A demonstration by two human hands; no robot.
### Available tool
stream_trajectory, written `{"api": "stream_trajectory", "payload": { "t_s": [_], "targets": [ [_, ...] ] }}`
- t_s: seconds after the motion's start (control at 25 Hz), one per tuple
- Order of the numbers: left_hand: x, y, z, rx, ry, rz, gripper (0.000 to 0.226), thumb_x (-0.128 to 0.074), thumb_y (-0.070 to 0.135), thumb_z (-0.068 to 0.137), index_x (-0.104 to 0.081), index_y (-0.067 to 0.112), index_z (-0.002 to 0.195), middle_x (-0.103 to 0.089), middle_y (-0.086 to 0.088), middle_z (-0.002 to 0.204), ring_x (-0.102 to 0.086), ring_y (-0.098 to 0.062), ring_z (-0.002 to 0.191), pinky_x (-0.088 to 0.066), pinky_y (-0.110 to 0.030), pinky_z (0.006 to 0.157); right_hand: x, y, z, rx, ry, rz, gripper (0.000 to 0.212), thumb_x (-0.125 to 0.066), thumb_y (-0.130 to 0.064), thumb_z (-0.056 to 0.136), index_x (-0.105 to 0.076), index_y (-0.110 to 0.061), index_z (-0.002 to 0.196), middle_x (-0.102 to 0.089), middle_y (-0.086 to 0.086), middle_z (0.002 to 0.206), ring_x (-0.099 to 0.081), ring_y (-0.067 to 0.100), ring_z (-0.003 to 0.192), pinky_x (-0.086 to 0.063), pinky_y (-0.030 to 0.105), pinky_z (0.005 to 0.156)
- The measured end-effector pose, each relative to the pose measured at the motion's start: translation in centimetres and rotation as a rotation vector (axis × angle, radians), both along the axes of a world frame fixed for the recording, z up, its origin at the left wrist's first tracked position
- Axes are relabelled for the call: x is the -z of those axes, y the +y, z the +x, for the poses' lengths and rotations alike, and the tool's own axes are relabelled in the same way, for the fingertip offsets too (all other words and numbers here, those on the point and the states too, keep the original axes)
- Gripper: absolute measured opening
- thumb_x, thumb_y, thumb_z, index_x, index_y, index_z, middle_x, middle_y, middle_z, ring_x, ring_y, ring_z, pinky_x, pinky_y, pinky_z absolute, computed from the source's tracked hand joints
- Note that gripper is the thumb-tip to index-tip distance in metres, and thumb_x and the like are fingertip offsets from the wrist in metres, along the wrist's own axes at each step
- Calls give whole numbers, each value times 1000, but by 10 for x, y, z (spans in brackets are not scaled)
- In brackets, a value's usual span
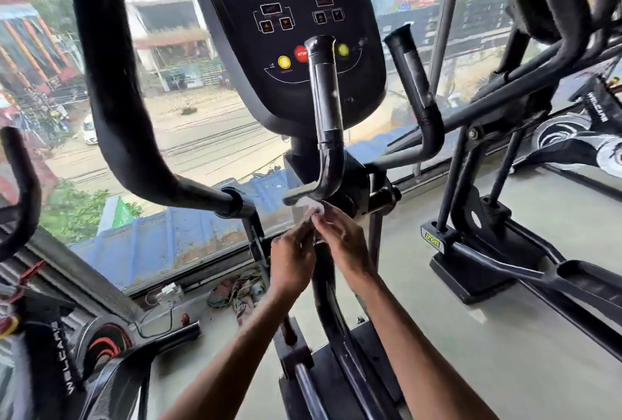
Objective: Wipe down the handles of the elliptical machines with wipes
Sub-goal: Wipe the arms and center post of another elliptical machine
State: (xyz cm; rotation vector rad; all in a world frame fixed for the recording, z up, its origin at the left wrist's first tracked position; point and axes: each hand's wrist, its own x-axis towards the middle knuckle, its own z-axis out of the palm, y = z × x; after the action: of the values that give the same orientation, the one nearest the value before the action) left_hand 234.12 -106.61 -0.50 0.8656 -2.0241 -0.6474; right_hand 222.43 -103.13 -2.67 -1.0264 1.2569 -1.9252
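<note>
Head view, at the elliptical machine's console (286, 90).

Wipe position: the white wipe (312, 208) sits just under the lower bend of the left inner handle (325, 110), touching or nearly touching the bar where it turns towards the column (motion blur prevents a firmer reading).

Hand state:
- Right hand (341, 239) – fingers curled, fingertips pinching the wipe from the right side.
- Left hand (292, 259) – raised beside the right hand, fingers pointing up at the wipe's lower edge; they are blurred, so whether they grasp it cannot be told.

Both forearms enter from the bottom edge and converge below the handle.

Surroundings: the right inner handle (415, 90) stands apart to the right, tilted outward. The long swing handle (111, 83) curves down on the left. A second machine (471, 251) stands on the floor to the right, and a window (202, 137) behind the console overlooks a street.
</note>
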Motion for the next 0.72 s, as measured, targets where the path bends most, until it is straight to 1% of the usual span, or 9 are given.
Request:
{"api": "stream_trajectory", "payload": {
  "t_s": [0.12, 0.16, 0.24, 0.32, 0.4, 0.48, 0.56, 0.64, 0.72],
  "targets": [
    [-15, 8, 4, 90, -123, -118, 45, -61, -2, 94, -66, 15, 136, -60, 2, 136, -67, -13, 116, -43, -1, 89, 5, 4, -3, 37, -84, -128, 22, -77, -30, 93, -79, -21, 113, -78, 4, 112, -73, 27, 108, -57, 41, 98],
    [-22, 11, 7, 95, -120, -110, 44, -65, 3, 96, -64, 14, 138, -57, 5, 138, -69, -10, 114, -44, -1, 90, 7, 4, -6, 76, -185, -124, 15, -79, -24, 91, -81, -19, 106, -79, 2, 104, -73, 23, 98, -59, 35, 90],
    [-36, 14, 8, -1, -86, -108, 46, -70, 11, 95, -62, 14, 140, -67, -3, 131, -74, -7, 97, -50, -8, 86, 15, 3, -13, 221, -380, -40, 8, -77, -8, 92, -80, -11, 99, -78, -3, 86, -71, 10, 80, -59, 22, 77],
    [-44, 9, -1, -127, -90, -141, 55, -74, 22, 93, -57, 22, 146, -74, -15, 120, -73, -21, 104, -55, -29, 96, 23, -6, -22, 395, -406, 74, 12, -76, -10, 94, -79, -6, 104, -79, -4, 90, -75, 8, 85, -62, 28, 85],
    [-51, 5, -17, -150, -125, -83, 65, -78, 32, 90, -51, 28, 149, -72, -11, 127, -69, -25, 116, -54, -40, 104, 20, -16, -26, 483, -353, 120, 15, -76, -19, 95, -80, -11, 106, -76, -5, 99, -73, 9, 94, -60, 34, 92],
    [-52, 1, -26, -173, -90, -67, 58, -80, 34, 87, -58, 28, 141, -75, 2, 123, -72, -24, 109, -56, -37, 97, 8, -28, -24, 533, -249, 114, 17, -73, -21, 97, -81, -10, 107, -72, -6, 99, -66, -7, 90, -56, 27, 91],
    [-53, -1, -31, -212, -53, -95, 46, -80, 31, 88, -65, 27, 130, -75, 12, 112, -75, -19, 95, -58, -33, 89, -1, -40, -25, 509, -137, 99, 21, -72, -23, 98, -81, -8, 108, -74, 0, 103, -62, -15, 86, -54, 21, 88],
    [-55, -1, -34, -256, -63, -156, 39, -81, 26, 88, -70, 20, 125, -76, 9, 110, -70, 1, 75, -56, -21, 76, -5, -51, -20, 347, -124, 45, 26, -67, -29, 101, -80, -9, 111, -75, -1, 109, -69, -4, 95, -55, 24, 92],
    [-55, 0, -39, -284, -84, -205, 35, -82, 17, 87, -72, 10, 120, -77, 4, 102, -62, 11, 61, -43, -2, 62, 0, -57, -11, 188, -197, -23, 32, -59, -34, 103, -79, -11, 112, -75, -3, 115, -71, 11, 109, -54, 32, 98]
  ]
}}
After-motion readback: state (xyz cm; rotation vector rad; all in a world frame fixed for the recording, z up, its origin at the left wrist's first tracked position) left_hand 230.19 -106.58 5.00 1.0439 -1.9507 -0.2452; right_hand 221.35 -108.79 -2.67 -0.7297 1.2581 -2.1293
